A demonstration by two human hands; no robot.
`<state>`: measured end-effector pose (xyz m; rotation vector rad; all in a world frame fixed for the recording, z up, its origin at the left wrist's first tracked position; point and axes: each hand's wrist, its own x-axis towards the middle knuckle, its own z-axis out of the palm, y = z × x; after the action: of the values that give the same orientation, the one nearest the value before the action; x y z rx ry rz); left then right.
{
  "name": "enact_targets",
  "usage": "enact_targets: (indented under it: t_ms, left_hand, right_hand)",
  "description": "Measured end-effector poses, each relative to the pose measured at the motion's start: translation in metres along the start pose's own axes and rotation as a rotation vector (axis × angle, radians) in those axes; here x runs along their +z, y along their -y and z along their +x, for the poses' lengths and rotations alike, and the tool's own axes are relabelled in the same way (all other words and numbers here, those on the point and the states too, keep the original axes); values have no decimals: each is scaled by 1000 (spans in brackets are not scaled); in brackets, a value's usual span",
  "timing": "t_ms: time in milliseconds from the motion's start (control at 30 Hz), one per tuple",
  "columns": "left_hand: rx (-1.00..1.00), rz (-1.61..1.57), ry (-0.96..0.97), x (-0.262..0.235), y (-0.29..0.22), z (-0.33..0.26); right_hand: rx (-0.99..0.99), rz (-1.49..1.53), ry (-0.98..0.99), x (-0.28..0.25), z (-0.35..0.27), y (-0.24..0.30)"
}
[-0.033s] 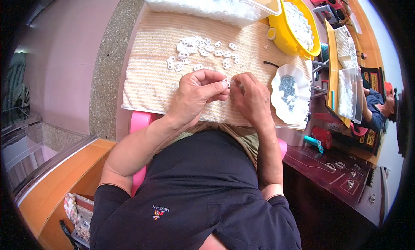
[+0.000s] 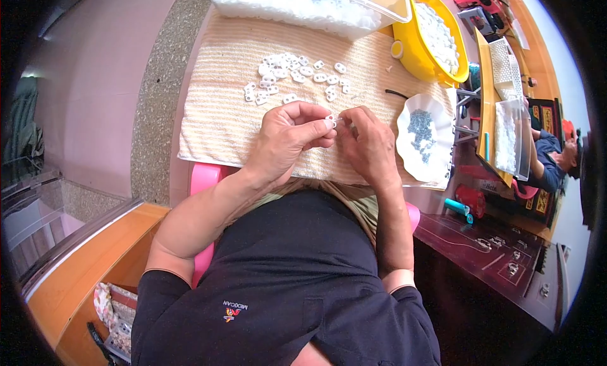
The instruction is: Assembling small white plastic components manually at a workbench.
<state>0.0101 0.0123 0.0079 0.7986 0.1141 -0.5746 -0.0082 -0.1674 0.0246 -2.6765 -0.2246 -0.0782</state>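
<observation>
Over the near part of the towel-covered table, my left hand (image 2: 288,137) pinches a small white plastic piece (image 2: 332,120) between thumb and forefinger. The piece seems to have holes, like the ones scattered on the cloth. Facing it, my right hand (image 2: 370,141) has its fingertips pressed together at the piece's right side; whatever they grip is too small and hidden to name. Beyond both hands lies a loose group of white two-holed plastic pieces (image 2: 278,68). A white scalloped dish (image 2: 411,160) with small dark grey parts (image 2: 421,132) sits right of my right hand.
A clear bin (image 2: 389,5) of white pieces stands at the far edge, beside a yellow tub (image 2: 404,46) holding more. A thin black strip (image 2: 397,93) lies near the dish. At far right a co-worker (image 2: 549,160) sits by another table with a clear bin.
</observation>
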Motion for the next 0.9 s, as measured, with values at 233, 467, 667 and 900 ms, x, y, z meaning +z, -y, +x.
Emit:
enact_targets:
  t_ms: [233,467,667,900]
  left_hand:
    - [3,5,-3,2,-1,-1]
    - [4,8,-8,1,0,-2]
    - [-16,20,-19,1,0,-1]
    - [-27,13,-26,1,3,0]
  right_hand:
    - [-72,35,6,-2,-1,-2]
    - [-88,31,102,-9,0,-3]
    - [-102,130,117,-13,1,-6]
    - [-114,295,63,-11,1,-15]
